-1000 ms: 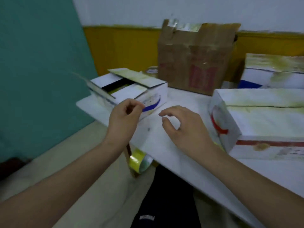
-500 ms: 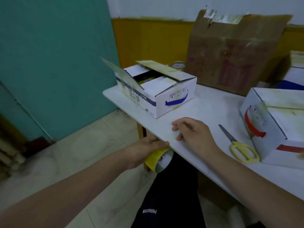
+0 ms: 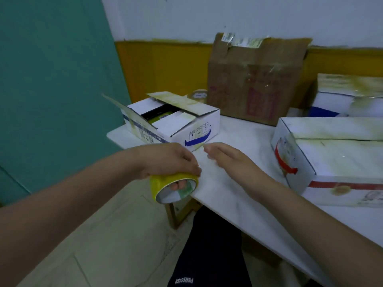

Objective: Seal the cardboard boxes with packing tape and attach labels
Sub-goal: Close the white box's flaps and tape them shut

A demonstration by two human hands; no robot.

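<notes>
My left hand [image 3: 165, 160] grips a yellow roll of packing tape [image 3: 173, 188] at the white table's front edge, fingers through its core. My right hand [image 3: 230, 160] hovers over the table just to the right, fingers loosely curled and holding nothing. Behind both hands stands a small white box with blue print [image 3: 176, 125], its top flaps open and dark contents showing. A larger white box with red print [image 3: 331, 160] sits closed at the right.
A tall brown cardboard box [image 3: 257, 79] leans against the yellow wall at the back. Another white and blue box [image 3: 348, 96] stands at the far right. A second tape roll [image 3: 200, 94] lies behind the small box. The white table [image 3: 228, 193] ends at left.
My left hand has picked up the tape roll from below the table edge and raised it to table height. My right hand's fingers have loosened. The scissors are no longer in sight.
</notes>
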